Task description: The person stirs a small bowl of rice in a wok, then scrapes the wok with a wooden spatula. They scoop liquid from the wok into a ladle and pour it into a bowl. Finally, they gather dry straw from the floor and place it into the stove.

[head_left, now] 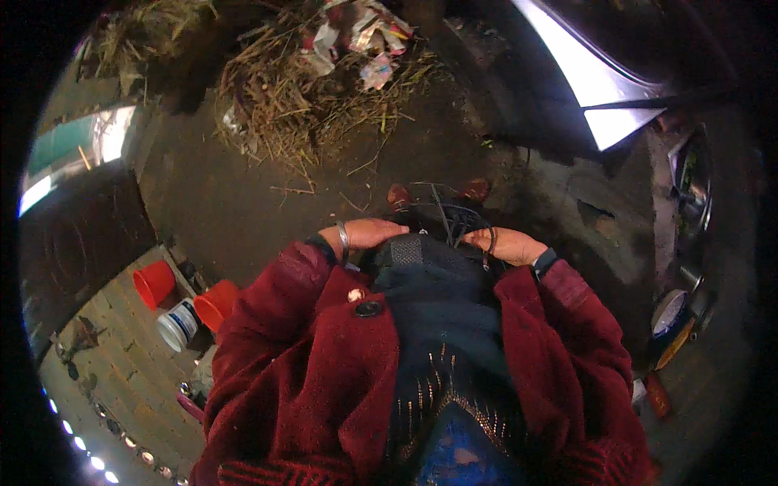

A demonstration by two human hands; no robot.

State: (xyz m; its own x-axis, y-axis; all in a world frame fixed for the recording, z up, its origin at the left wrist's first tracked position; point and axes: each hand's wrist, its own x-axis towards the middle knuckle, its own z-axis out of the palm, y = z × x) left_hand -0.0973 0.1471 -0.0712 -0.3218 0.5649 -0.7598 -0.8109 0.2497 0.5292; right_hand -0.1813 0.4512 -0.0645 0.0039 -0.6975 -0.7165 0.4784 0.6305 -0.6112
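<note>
My left hand [368, 234], with a metal bangle [343, 242] at the wrist, rests its fingertips on the upper edge of a dark mesh-patched fabric item [406, 250] at my waist. A small pale spot lies just past those fingertips; what it is cannot be made out. On the other side, my right hand [512, 244] has its fingers around a dark cord [451, 226]. A loop of the cord passes over that hand. Both palms and part of the fingers are hidden. My dark red coat [358, 364] hangs unfastened over dark clothing.
Ahead on the dirt floor [243, 200] lies a heap of dry twigs and straw [304, 109] with crumpled wrappers [377, 36] on it. Red buckets [154, 284] and a white bucket [177, 325] are at the left by brick paving [121, 364]. A round basin [670, 313] is at the right.
</note>
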